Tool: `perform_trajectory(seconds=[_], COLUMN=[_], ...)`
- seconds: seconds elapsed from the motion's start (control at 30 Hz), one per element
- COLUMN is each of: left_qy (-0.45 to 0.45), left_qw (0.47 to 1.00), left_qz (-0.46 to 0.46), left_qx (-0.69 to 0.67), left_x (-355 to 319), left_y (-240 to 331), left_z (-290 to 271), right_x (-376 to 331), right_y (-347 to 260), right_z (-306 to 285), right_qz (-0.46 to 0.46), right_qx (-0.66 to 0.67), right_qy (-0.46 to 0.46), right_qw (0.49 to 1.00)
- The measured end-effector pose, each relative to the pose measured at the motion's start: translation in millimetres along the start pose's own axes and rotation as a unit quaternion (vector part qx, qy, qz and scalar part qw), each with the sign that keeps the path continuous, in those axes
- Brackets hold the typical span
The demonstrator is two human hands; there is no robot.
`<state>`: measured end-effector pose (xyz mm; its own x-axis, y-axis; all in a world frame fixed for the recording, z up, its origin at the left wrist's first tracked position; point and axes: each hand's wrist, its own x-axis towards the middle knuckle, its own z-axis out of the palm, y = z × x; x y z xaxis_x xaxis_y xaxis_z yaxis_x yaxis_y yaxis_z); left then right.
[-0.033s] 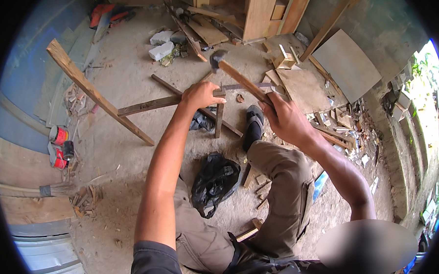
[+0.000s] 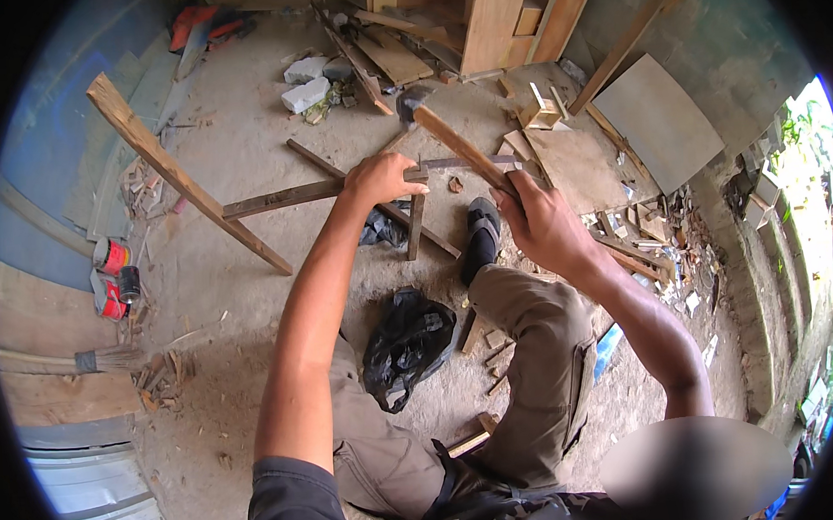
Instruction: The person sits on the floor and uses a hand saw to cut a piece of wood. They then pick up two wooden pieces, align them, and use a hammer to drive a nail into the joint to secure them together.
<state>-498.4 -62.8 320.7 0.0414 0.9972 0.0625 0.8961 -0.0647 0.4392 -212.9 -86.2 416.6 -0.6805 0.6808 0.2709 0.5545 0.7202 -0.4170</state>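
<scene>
On dirt floor: left hand grips wood frame; right hand clenched round hammer handle, head raised.

A hammer with a long wooden handle and a dark metal head points up and away, tilted over a thin grey wooden strip. The strip lies flat, crossing other sticks.

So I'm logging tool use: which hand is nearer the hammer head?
Right. The right hand holds the handle of the hammer; the left hand grips the wooden strip, lower left of the head.
</scene>
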Motion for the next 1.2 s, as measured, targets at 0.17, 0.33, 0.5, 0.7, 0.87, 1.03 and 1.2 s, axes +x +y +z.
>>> perform_trajectory(seconds=[0.17, 0.33, 0.5, 0.7, 0.87, 1.03, 1.2], left_qy=[0.002, -0.019, -0.018, -0.007, 0.006, 0.005, -0.004], left_qw=[1.000, 1.000, 1.000, 1.000, 1.000, 1.000, 1.000], left_qz=[-0.001, -0.023, -0.011, -0.011, 0.007, 0.009, -0.005], left_qx=[0.022, 0.007, 0.000, 0.003, 0.003, -0.013, 0.011], left_x=[-0.5, 1.5, 1.2, -1.4, 0.1, -1.0, 3.0], left_y=[-8.9, 2.8, -0.3, 3.0, -2.2, -2.7, -6.1], left_z=[0.7, -2.0, 0.0, -0.4, 0.3, 3.1, 5.8], right_x=[2.5, 2.1, -4.1, -0.6, -14.2, -7.9, -13.3], right_y=[-6.0, -6.5, 1.4, -0.7, 8.2, 9.5, -0.6], right_z=[-14.5, -18.1, -2.3, 0.0, 13.9, 7.3, 5.3], right_qz=[0.011, -0.012, 0.029, -0.007, -0.007, 0.042, -0.041], right_qx=[-0.055, 0.003, -0.030, -0.021, -0.116, -0.097, -0.127], right_qy=[-0.066, 0.015, -0.035, 0.026, -0.027, 0.000, 0.024], right_qw=[0.996, 1.000, 0.999, 0.999, 0.993, 0.994, 0.991])
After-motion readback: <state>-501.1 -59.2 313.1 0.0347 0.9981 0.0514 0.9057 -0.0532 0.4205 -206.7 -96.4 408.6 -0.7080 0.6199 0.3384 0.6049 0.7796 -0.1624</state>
